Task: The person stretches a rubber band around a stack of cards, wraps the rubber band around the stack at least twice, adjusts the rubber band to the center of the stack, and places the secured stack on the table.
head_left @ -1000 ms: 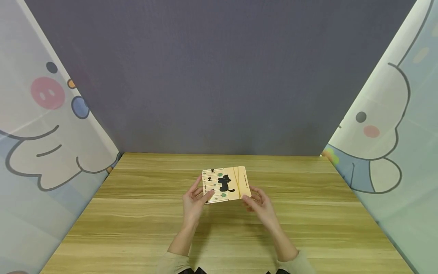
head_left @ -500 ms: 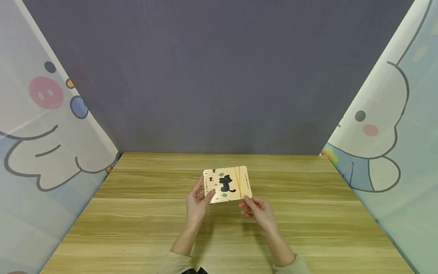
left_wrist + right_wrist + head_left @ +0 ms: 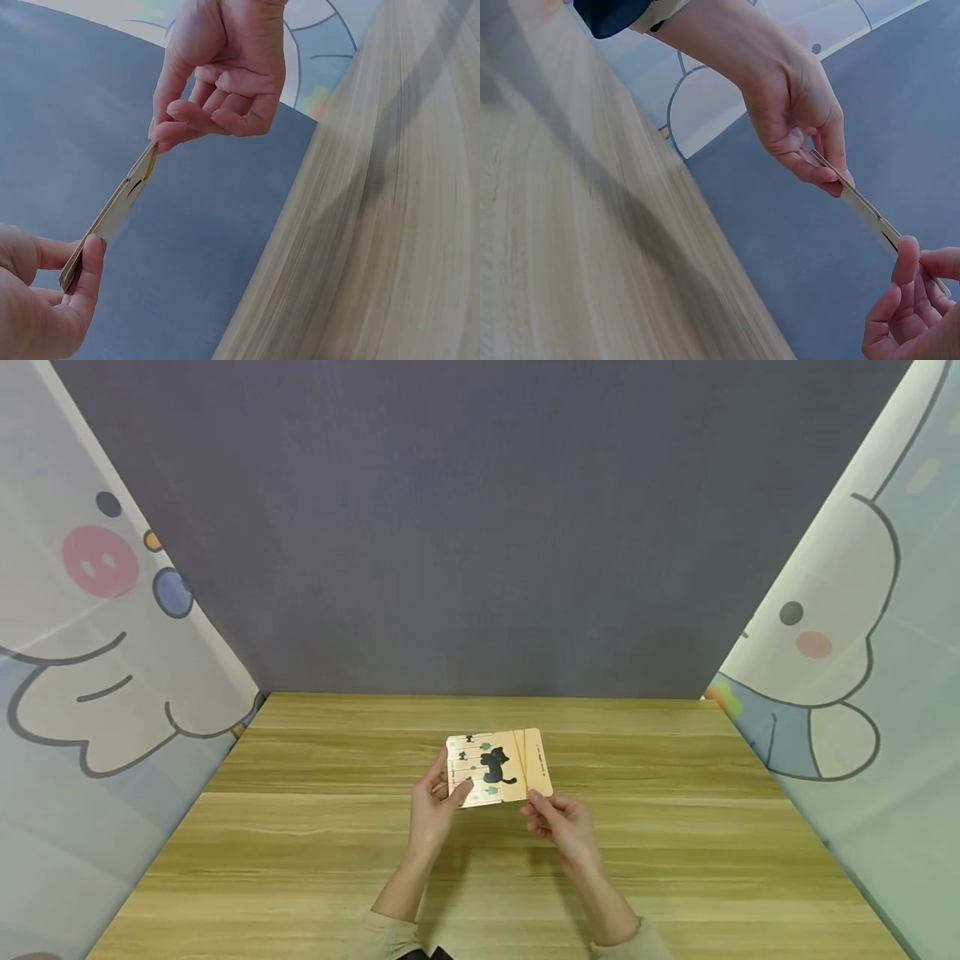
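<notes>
A thin cream card (image 3: 495,768) printed with a black cat spans the space between the two grips, clear of the tabletop (image 3: 300,827) beneath them. The left grip (image 3: 432,812) pinches its left end, thumb on the printed face and fingers behind; this probably steadies the whole piece and leaves the right grip (image 3: 572,832) free for finer work. That right grip is closed too, thumb and fingertips pinching the near right corner. Just beside its thumb, two strands of a yellow band (image 3: 526,775) run together, which suggests the corner is chosen to reach the band. Whether the band is also caught between those fingertips, I cannot tell. The printed face turns up toward the head camera, likely so that face and strands stay visible. Seen edge-on from the wrists, the card looks layered, so the band may serve to keep the layers together.
</notes>
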The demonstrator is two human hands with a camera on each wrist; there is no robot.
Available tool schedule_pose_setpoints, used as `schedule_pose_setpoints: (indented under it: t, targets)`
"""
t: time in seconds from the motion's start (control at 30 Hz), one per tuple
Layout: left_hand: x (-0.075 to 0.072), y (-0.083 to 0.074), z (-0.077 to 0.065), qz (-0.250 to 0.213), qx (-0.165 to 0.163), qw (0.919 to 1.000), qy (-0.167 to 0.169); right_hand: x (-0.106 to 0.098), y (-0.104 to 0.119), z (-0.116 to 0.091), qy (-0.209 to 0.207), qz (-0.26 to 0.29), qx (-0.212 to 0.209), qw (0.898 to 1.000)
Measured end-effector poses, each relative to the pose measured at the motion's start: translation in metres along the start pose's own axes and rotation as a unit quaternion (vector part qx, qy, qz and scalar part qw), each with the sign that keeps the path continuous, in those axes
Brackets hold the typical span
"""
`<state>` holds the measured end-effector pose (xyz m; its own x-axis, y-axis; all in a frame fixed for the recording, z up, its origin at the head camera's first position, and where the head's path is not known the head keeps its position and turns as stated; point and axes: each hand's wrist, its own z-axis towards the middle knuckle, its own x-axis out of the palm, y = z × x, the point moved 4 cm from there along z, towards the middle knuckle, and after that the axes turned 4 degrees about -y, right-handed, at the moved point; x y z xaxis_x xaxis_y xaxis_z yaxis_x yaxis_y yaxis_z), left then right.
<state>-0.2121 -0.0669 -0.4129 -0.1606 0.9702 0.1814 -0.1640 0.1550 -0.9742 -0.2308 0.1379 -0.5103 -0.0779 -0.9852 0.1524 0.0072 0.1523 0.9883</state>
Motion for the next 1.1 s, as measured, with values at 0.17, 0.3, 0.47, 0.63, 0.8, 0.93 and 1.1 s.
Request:
schedule_pose_setpoints:
  t: [0.17,0.3,0.47,0.63,0.8,0.93,1.1]
  targets:
    - [0.001,0.003,0.000,-0.014,-0.002,0.9999,-0.001,0.019,0.044,-0.025,0.023,-0.004,-0.004,1.000]
    - [0.002,0.004,0.000,-0.020,-0.013,0.9997,-0.002,0.031,0.066,-0.039,0.008,-0.014,0.040,0.999]
    - [0.002,0.005,-0.001,-0.031,-0.022,0.9993,-0.004,0.033,0.069,-0.042,-0.007,-0.005,0.092,0.996]
    - [0.003,0.006,-0.001,-0.031,-0.025,0.9992,-0.002,0.035,0.067,-0.043,-0.002,0.012,0.105,0.994]
    - [0.004,0.007,-0.003,-0.026,-0.022,0.9994,0.002,0.035,0.065,-0.043,0.006,0.012,0.105,0.994]
    - [0.005,0.007,-0.003,-0.027,-0.022,0.9994,0.004,0.036,0.064,-0.044,0.011,0.018,0.111,0.994]
    - [0.005,0.007,-0.003,-0.033,-0.030,0.9990,0.002,0.035,0.066,-0.044,0.003,0.019,0.115,0.993]
